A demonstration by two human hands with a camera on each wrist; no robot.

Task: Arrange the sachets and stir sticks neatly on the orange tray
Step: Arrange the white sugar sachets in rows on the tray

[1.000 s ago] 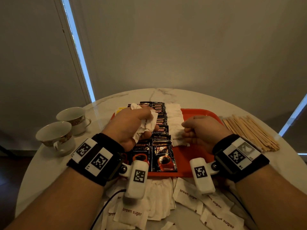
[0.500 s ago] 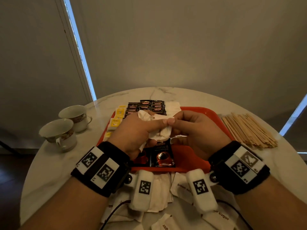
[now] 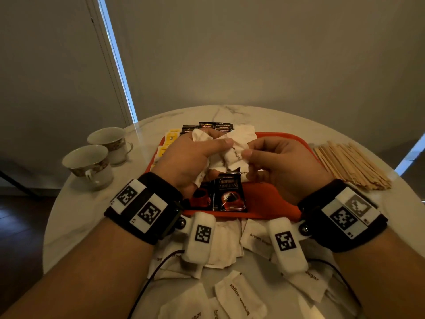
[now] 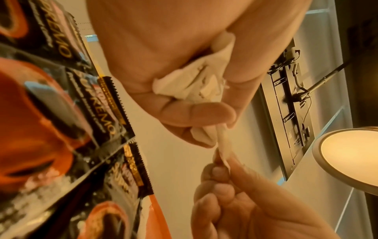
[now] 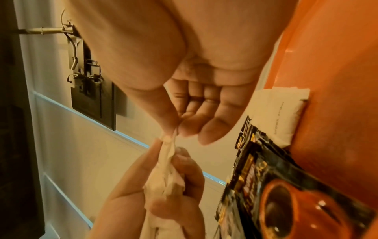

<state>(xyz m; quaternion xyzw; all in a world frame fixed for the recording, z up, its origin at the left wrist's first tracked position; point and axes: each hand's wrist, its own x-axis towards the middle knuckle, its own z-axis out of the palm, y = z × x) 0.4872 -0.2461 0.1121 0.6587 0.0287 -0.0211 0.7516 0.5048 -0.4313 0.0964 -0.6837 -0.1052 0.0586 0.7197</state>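
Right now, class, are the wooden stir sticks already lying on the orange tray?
No: the stir sticks lie in a pile on the table, beside the orange tray.

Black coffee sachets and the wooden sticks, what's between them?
Bare orange plastic tray floor, then its rim, shown in the head view; the right hand hovers above it.

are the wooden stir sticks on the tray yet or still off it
Still off it. The stir sticks lie in a loose pile on the marble table, right of the orange tray.
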